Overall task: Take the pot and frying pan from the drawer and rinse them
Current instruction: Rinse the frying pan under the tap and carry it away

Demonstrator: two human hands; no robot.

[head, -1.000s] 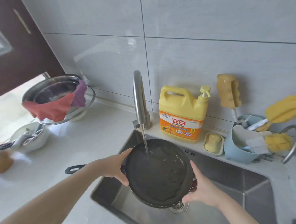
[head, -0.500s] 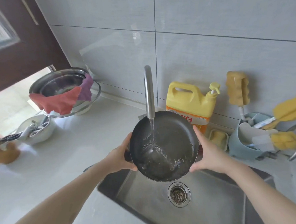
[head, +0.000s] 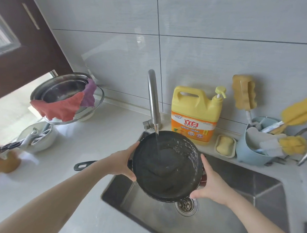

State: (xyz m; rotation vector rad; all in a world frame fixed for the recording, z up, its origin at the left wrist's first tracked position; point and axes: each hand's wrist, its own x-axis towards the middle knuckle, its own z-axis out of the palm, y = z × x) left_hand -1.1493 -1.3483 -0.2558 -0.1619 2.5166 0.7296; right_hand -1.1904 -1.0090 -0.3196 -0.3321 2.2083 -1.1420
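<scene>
The pale surface point(head: 100, 142) is seen running along a grey tiled wall point(head: 215, 24), and a steel sink point(head: 256, 191) is set into it, with a drain strainer point(head: 186, 205) at its bottom. A dark pot point(head: 167, 166) is held above the sink, tilted toward the camera, directly under the faucet point(head: 153, 98); a thin stream of water point(head: 157, 142) is received inside it and is swirled up along the right inner wall. The pot's left rim is gripped by the left hand point(head: 122, 161), thumb over the edge, and its lower right side is clasped by the right hand point(head: 212, 186), fingers curled beneath. A black handle point(head: 84, 165) is seen lying on the surface just behind the left wrist; what it belongs to is hidden by the arm.

At the back left, a stack of steel bowls point(head: 64, 89) is draped with a red cloth point(head: 59, 108) and a purple cloth point(head: 89, 93). A white bowl of utensils point(head: 42, 140) is placed in front of it. Behind the sink, a yellow detergent jug point(head: 195, 114) is stood beside a soap dish point(head: 225, 145) holding a yellow bar. Further right, a blue caddy point(head: 249, 152) is filled with brushes and yellow sponges, and a tan sponge brush point(head: 244, 93) is propped against the wall.
</scene>
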